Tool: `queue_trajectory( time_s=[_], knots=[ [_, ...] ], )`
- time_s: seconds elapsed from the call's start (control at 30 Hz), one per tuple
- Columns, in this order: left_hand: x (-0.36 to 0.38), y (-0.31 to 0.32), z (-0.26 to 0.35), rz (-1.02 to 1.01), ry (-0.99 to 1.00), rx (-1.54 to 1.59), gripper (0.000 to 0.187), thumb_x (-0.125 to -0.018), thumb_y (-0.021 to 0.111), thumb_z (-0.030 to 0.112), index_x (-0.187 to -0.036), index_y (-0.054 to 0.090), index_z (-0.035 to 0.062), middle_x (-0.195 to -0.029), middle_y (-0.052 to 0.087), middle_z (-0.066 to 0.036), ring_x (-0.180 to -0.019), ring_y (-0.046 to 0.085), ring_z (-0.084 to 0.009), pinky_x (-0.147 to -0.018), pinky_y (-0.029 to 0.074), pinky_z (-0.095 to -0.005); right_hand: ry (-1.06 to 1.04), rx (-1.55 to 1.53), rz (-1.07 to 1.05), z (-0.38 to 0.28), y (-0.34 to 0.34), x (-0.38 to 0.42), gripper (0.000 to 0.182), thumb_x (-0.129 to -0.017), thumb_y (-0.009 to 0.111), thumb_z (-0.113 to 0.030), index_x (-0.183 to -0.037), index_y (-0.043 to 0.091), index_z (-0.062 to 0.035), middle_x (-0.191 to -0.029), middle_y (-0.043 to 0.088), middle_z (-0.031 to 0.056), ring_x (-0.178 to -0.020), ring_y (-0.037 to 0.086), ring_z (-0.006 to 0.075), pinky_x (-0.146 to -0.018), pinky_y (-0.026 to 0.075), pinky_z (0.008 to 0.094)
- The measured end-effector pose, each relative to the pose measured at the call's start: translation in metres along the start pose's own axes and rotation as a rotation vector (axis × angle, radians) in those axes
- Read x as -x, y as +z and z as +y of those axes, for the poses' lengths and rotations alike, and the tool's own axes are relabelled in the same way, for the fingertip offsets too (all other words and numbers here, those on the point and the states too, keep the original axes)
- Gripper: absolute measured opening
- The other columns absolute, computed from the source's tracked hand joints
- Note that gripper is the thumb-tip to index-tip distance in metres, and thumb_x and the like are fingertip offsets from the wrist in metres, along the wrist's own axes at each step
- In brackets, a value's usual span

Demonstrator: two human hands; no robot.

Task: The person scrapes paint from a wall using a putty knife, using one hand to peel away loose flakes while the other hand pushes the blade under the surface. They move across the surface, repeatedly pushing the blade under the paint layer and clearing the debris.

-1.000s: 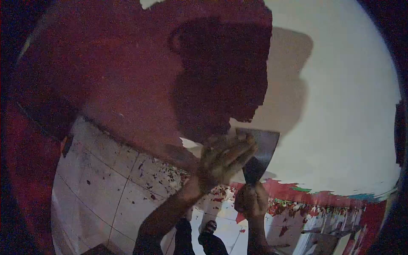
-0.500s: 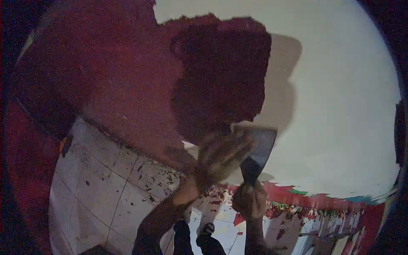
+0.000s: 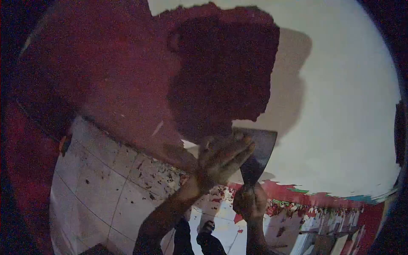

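Observation:
My right hand [image 3: 250, 202] is wrapped round the handle of a wide putty knife [image 3: 261, 144], its blade pointing up against the wall. The blade lies just below the ragged lower edge of the maroon paint [image 3: 221, 72], over the bared pale wall [image 3: 340, 106]. My left hand [image 3: 225, 157] is raised to the left of the blade, fingers stretched out together, their tips overlapping the blade's left side in this view. A small pale patch [image 3: 190, 147] shows in the maroon at the left wrist.
Dark and red paint flakes [image 3: 157, 178] litter the tiled floor [image 3: 93, 182] along the wall's foot. My feet [image 3: 208, 227] are below. Red paint remains as a strip [image 3: 280, 191] low on the wall. Boards or similar long pieces [image 3: 340, 244] lie at lower right.
My left hand, blurred before, now shows sharply in nearly the same place. The putty knife's blade has tilted slightly, its top edge facing upward. A thin pale streak now shows on the maroon.

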State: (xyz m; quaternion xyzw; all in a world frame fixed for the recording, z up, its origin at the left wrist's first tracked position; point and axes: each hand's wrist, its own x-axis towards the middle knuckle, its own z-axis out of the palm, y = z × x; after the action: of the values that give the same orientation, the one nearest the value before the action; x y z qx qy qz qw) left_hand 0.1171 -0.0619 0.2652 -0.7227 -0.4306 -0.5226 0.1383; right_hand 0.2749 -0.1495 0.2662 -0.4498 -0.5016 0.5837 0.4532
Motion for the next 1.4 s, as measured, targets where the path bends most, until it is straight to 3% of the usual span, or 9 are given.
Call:
queue_trajectory(
  time_s=[0.1, 0.47, 0.53, 0.63, 0.73, 1.07, 1.17, 1.3, 1.4],
  knots=[
    [-0.014, -0.003, -0.008, 0.148, 0.123, -0.016, 0.026, -0.075, 0.064, 0.017, -0.100, 0.066, 0.0224, -0.114, 0.058, 0.006, -0.108, 0.052, -0.0123, -0.085, 0.040, -0.0357, -0.061, 0.171, 0.055, -0.008, 0.005, -0.012, 0.036, -0.090, 0.048, -0.037, -0.094, 0.050, -0.0016, -0.062, 0.050, 0.0007, -0.049, 0.047, 0.0093, -0.043, 0.037, 0.0237],
    [-0.021, 0.005, -0.010, 0.274, 0.123, -0.021, 0.026, -0.075, 0.063, 0.019, -0.100, 0.066, 0.0232, -0.116, 0.057, 0.005, -0.109, 0.051, -0.0126, -0.088, 0.036, -0.0373, 0.181, -0.348, -0.069, -0.002, -0.009, -0.009, 0.032, -0.090, 0.048, -0.034, -0.094, 0.048, -0.0025, -0.059, 0.048, -0.0005, -0.045, 0.043, 0.0078, -0.039, 0.035, 0.0229],
    [-0.033, -0.001, -0.016, 0.274, 0.153, -0.025, 0.027, -0.074, 0.063, 0.020, -0.100, 0.066, 0.0233, -0.116, 0.057, 0.006, -0.109, 0.050, -0.0122, -0.088, 0.036, -0.0374, -0.005, 0.168, 0.071, -0.004, -0.001, -0.001, 0.033, -0.091, 0.048, -0.034, -0.098, 0.048, -0.0022, -0.061, 0.049, 0.0000, -0.046, 0.043, 0.0076, -0.040, 0.035, 0.0226],
    [-0.031, -0.014, -0.013, 0.158, 0.096, 0.005, 0.028, -0.072, 0.064, 0.020, -0.100, 0.066, 0.0234, -0.117, 0.056, 0.007, -0.109, 0.049, -0.0116, -0.087, 0.036, -0.0373, -0.027, -0.180, -0.023, -0.018, 0.013, -0.012, 0.033, -0.091, 0.048, -0.034, -0.100, 0.049, -0.0022, -0.061, 0.049, -0.0003, -0.044, 0.043, 0.0073, -0.038, 0.034, 0.0227],
    [-0.004, -0.004, 0.006, 0.029, 0.039, 0.008, 0.029, -0.070, 0.065, 0.020, -0.099, 0.067, 0.0227, -0.116, 0.056, 0.007, -0.107, 0.050, -0.0114, -0.086, 0.036, -0.0371, -0.056, 0.008, 0.066, -0.015, 0.009, 0.002, 0.037, -0.090, 0.047, -0.036, -0.103, 0.048, -0.0014, -0.061, 0.049, -0.0004, -0.045, 0.042, 0.0062, -0.039, 0.034, 0.0222],
    [0.003, 0.025, 0.002, 0.246, 0.029, 0.110, 0.030, -0.067, 0.068, 0.016, -0.096, 0.068, 0.0231, -0.115, 0.056, 0.006, -0.105, 0.053, -0.0122, -0.086, 0.038, -0.0362, -0.032, 0.081, 0.058, -0.012, 0.001, -0.003, 0.036, -0.090, 0.048, -0.036, -0.099, 0.049, -0.0012, -0.060, 0.050, -0.0008, -0.045, 0.045, 0.0065, -0.037, 0.034, 0.0234],
    [-0.022, -0.011, -0.006, 0.071, 0.055, -0.036, 0.031, -0.068, 0.068, 0.015, -0.097, 0.067, 0.0238, -0.114, 0.057, 0.007, -0.106, 0.052, -0.0129, -0.088, 0.039, -0.0338, 0.028, -0.063, 0.044, -0.015, 0.007, -0.010, 0.037, -0.090, 0.049, -0.036, -0.100, 0.049, -0.0012, -0.061, 0.051, -0.0002, -0.045, 0.046, 0.0074, -0.038, 0.034, 0.0236],
    [-0.005, 0.023, -0.003, 0.306, 0.077, 0.015, 0.032, -0.070, 0.065, 0.017, -0.101, 0.066, 0.0251, -0.116, 0.056, 0.008, -0.109, 0.050, -0.0121, -0.091, 0.037, -0.0355, -0.079, 0.026, 0.016, -0.015, 0.001, -0.001, 0.037, -0.089, 0.050, -0.036, -0.099, 0.049, -0.0015, -0.062, 0.051, 0.0007, -0.045, 0.046, 0.0086, -0.038, 0.035, 0.0233],
    [-0.021, 0.010, -0.009, 0.284, 0.080, -0.038, 0.033, -0.072, 0.064, 0.019, -0.103, 0.065, 0.0252, -0.119, 0.055, 0.007, -0.111, 0.048, -0.0116, -0.092, 0.036, -0.0379, -0.219, -0.079, -0.025, -0.044, 0.031, -0.026, 0.017, -0.093, 0.041, -0.016, -0.093, 0.044, 0.0002, -0.050, 0.038, 0.0000, -0.035, 0.036, 0.0078, -0.030, 0.029, 0.0239]
  ],
)
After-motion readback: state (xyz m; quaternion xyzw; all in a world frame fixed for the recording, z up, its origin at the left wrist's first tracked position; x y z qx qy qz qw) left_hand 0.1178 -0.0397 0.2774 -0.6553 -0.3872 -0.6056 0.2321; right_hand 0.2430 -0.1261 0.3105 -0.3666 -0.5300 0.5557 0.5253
